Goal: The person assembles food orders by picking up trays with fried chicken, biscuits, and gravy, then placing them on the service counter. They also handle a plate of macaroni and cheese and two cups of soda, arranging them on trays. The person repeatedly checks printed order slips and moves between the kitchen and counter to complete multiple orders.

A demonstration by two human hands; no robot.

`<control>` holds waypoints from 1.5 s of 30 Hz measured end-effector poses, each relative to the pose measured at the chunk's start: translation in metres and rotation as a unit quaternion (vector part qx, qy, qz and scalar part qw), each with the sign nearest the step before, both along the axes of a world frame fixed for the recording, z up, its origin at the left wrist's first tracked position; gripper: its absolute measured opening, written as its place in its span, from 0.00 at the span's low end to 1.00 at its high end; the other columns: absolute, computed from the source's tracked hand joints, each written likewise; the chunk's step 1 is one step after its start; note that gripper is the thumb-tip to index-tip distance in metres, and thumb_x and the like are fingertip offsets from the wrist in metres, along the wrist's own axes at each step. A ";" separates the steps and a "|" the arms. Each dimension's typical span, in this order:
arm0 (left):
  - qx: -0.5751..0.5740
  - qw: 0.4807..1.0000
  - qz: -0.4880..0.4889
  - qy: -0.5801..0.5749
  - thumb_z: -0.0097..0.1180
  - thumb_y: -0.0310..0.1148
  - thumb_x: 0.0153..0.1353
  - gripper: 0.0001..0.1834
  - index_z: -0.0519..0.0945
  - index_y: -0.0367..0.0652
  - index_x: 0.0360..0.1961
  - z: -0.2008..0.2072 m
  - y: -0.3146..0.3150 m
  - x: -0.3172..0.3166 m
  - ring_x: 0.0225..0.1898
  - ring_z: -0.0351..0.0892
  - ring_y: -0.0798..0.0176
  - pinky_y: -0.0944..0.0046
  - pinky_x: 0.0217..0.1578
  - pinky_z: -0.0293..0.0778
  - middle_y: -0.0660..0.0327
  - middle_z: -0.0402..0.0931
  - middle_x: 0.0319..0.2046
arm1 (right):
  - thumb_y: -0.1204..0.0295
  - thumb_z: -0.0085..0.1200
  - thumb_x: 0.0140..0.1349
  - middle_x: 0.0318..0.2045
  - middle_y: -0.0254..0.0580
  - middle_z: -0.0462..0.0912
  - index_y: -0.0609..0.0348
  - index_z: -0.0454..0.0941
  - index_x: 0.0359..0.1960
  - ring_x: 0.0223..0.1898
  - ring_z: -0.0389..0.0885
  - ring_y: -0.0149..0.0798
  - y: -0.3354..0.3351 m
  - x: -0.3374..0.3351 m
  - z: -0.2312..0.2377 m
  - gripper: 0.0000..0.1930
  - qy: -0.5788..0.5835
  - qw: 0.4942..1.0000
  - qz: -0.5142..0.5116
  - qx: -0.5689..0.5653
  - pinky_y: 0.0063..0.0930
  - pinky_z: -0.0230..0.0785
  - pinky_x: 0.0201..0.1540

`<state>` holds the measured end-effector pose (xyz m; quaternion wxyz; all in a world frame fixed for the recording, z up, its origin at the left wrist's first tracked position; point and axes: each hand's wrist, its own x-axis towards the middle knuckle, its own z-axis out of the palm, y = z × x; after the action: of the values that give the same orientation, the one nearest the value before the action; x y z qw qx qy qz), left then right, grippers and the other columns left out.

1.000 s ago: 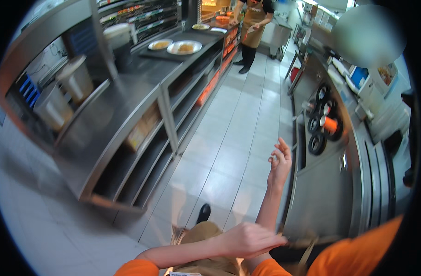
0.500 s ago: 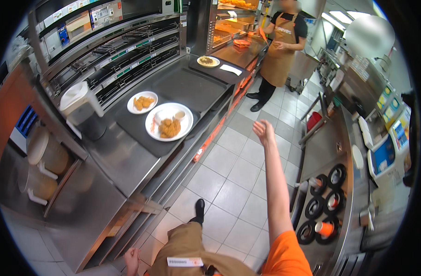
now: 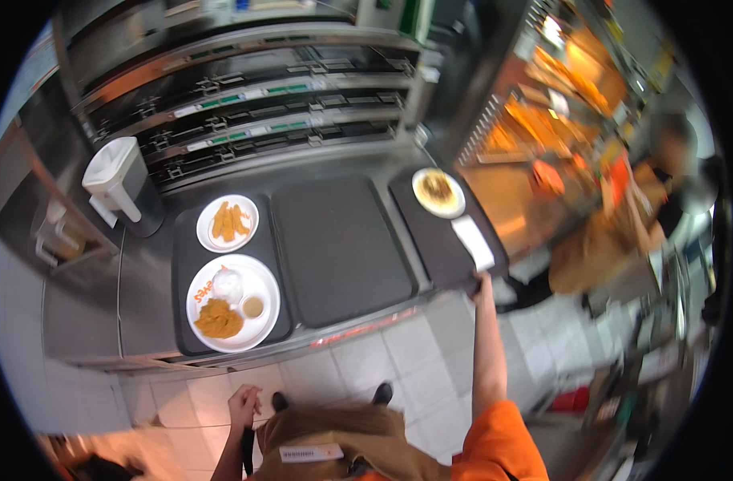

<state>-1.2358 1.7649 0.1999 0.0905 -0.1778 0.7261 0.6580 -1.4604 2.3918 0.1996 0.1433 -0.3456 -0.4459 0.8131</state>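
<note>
My right hand point(image 3: 480, 285) reaches out to the front edge of the right dark tray point(image 3: 430, 248), right by a folded white paper point(image 3: 473, 242). Blur hides its fingers, so whether they grip the tray or the paper is unclear. A plate of brown-topped food point(image 3: 438, 192) stands further back on that tray. My left hand point(image 3: 244, 405) hangs low in front of the counter, its fingers loosely bent and nothing in them. On the left tray point(image 3: 188, 252) are a small plate of breaded strips point(image 3: 230, 222) and a larger plate point(image 3: 258, 325) with fried chicken, a pale mound and a sauce cup.
Between these trays lies a middle dark tray point(image 3: 338, 248). A white-lidded pitcher point(image 3: 122, 188) stands at the counter's left end, below metal racks point(image 3: 262, 112). At right, a person in a brown apron point(image 3: 595, 248) stands beside a lit food cabinet point(image 3: 535, 120).
My view has turned to face the counter. My right hand has gone from over the floor to the right tray's front edge. My left hand shows higher in view.
</note>
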 end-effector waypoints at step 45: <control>-0.183 0.712 0.677 -0.031 0.50 0.34 0.65 0.10 0.81 0.42 0.34 0.028 -0.085 0.621 0.15 0.71 0.71 0.68 0.18 0.66 0.62 0.72 0.14 | 0.70 0.51 0.40 0.43 0.45 0.75 0.64 0.70 0.48 0.47 0.74 0.44 -0.513 0.395 0.228 0.27 -0.025 0.834 0.545 0.083 0.37 0.67 0.55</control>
<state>-0.6147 1.6802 0.2279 -0.3908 -0.6553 0.5144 0.3914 -1.0657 1.8787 0.4272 -0.3061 -0.0537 -0.6316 0.7103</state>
